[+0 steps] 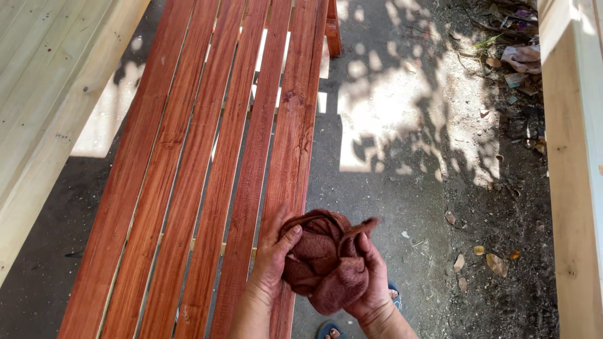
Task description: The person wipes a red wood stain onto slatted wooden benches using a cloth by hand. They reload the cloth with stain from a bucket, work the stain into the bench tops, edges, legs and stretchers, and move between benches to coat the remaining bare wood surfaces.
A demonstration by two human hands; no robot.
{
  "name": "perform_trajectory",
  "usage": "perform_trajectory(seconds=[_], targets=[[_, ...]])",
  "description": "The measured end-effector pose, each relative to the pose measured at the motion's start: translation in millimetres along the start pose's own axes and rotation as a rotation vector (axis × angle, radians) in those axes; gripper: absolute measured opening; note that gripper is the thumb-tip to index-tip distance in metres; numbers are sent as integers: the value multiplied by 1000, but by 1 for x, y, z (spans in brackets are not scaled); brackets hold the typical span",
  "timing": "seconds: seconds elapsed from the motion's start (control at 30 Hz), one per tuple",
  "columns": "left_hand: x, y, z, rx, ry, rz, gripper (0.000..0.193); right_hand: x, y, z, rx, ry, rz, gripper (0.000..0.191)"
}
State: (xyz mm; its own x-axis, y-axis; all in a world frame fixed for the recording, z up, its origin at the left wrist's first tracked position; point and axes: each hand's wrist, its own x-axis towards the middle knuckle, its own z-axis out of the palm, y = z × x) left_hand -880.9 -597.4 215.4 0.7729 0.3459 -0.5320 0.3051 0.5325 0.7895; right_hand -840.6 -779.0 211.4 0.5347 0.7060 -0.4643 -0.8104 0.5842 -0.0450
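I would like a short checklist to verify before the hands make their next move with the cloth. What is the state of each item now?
1. Both hands grip the cloth: ok. The left hand and right hand hold the reddish-brown cloth bunched between them.
2. Cloth is off the wood: ok, it is held above the edge.
3. Slatted bench within reach: ok, directly beside the left hand.
4. Slats free of objects: ok where visible.
5. Cloth wet or dry: cannot tell.
6. Footing on the ground: cannot tell; only sandal tips show.
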Motion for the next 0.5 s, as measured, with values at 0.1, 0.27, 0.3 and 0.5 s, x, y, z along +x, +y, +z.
perform_trajectory(seconds=[0.1, 0.27, 0.3, 0.5], targets=[[-3, 11, 8, -170, -103, -303, 41, 8, -9, 21, -135, 182, -51, 64], [6, -2, 19, -69, -10, -183, 29, 20, -3, -1, -593, 439, -523, 67], [6, -7, 21, 108, 16, -92, 27, 18, 3, -10, -639, 403, -519, 67], [-31, -48, 43, 811, -109, 86, 25, 9, 38, -62, -501, 426, -256, 65]])
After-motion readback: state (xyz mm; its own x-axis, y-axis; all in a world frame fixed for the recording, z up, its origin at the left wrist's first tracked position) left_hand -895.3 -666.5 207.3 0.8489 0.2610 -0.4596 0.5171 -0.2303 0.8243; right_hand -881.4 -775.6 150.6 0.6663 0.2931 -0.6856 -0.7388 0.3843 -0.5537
